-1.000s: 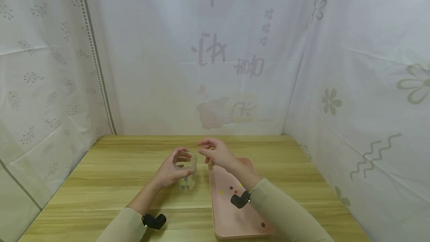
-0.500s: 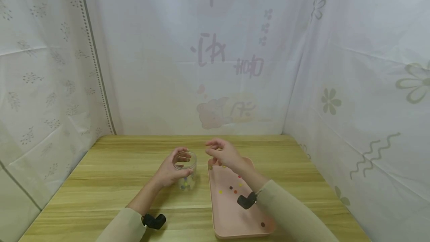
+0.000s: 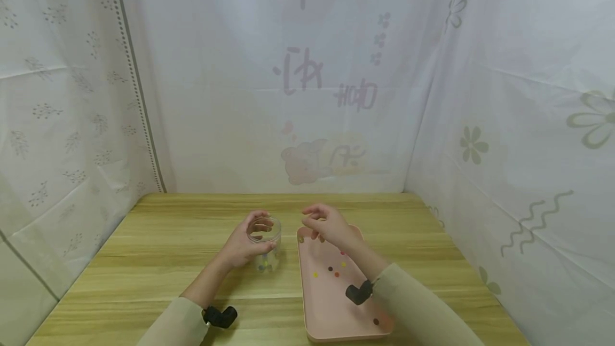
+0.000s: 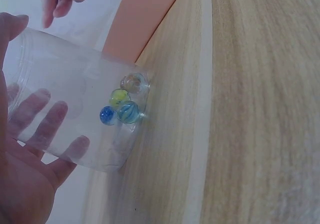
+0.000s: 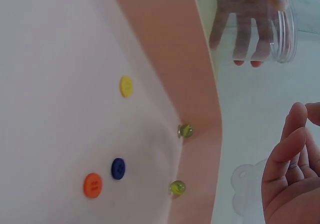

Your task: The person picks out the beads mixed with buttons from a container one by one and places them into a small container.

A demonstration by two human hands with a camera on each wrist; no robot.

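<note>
My left hand (image 3: 242, 244) grips a clear plastic jar (image 4: 80, 79) that stands upright on the table, with thumb and fingers around its upper part. Inside, at the bottom, lie several glass marbles (image 4: 128, 112) in blue, yellow and clear tones. My right hand (image 3: 329, 226) hovers above the far end of a pink tray (image 3: 331, 311), fingers loosely bent, with nothing visible between them. Two yellow-green marbles rest in the tray along its far wall, one marble (image 5: 185, 130) nearer the jar and another marble (image 5: 177, 187) beyond it.
Scattered in the tray are buttons: a yellow button (image 5: 126, 86), an orange button (image 5: 92, 185), a dark blue button (image 5: 118, 168) and others. The wooden table (image 3: 192, 218) is enclosed by patterned white curtains (image 3: 230, 95) at the back and both sides.
My right hand has moved right and slightly nearer, away from the jar's mouth to over the tray. The left hand and jar have stayed in place.
</note>
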